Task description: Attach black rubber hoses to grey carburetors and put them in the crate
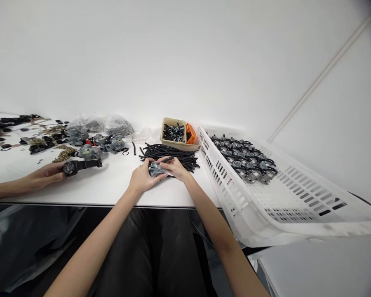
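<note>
Grey cast-metal carburetor body point(156, 169), compact and angular

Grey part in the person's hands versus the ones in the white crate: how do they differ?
The grey part is gripped between the left hand and right hand, while the grey parts lie in rows in the white crate. Each crated part has a black hose looped on it; the held part shows none, though the hands hide some of it. All share a similar grey metal body.
</note>
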`<state>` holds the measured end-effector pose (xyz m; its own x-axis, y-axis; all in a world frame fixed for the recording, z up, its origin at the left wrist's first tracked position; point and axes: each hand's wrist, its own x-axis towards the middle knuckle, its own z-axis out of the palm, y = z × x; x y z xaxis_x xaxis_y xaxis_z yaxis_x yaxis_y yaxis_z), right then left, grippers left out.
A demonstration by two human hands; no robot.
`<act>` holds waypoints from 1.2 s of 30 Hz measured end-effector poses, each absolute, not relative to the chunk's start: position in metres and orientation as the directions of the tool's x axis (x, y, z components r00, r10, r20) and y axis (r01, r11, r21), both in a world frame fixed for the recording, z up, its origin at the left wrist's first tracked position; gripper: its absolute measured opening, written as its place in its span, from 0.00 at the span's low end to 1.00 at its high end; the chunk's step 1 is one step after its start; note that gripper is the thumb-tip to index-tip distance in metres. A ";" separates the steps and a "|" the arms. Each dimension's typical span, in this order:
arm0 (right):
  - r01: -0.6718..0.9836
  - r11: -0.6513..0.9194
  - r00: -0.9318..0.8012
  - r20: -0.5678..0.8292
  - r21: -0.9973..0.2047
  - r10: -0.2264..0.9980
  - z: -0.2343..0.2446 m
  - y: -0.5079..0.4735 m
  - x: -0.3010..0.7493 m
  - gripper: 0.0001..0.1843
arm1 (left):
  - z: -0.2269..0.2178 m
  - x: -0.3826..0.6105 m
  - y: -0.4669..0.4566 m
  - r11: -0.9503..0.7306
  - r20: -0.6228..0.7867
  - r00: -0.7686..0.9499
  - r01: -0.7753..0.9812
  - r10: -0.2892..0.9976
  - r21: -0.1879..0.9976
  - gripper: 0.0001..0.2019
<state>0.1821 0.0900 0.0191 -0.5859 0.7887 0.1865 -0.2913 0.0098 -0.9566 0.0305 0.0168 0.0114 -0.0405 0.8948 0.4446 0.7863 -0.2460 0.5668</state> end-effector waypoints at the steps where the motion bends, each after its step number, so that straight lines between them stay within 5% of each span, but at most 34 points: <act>1: -0.297 -0.014 -0.599 0.175 -0.955 0.781 0.020 0.090 0.183 0.16 | 0.011 0.030 0.017 -0.244 0.444 -0.044 0.785 0.895 0.570 0.33; 13: -0.310 -0.192 -0.678 0.075 -0.931 0.731 0.021 0.093 0.195 0.14 | 0.009 0.029 0.018 -0.223 0.435 -0.062 0.789 0.898 0.573 0.33; 36: -0.266 -0.065 -0.662 0.133 -0.962 0.737 0.022 0.085 0.187 0.19 | 0.009 0.030 0.015 -0.252 0.479 -0.032 0.818 0.877 0.516 0.34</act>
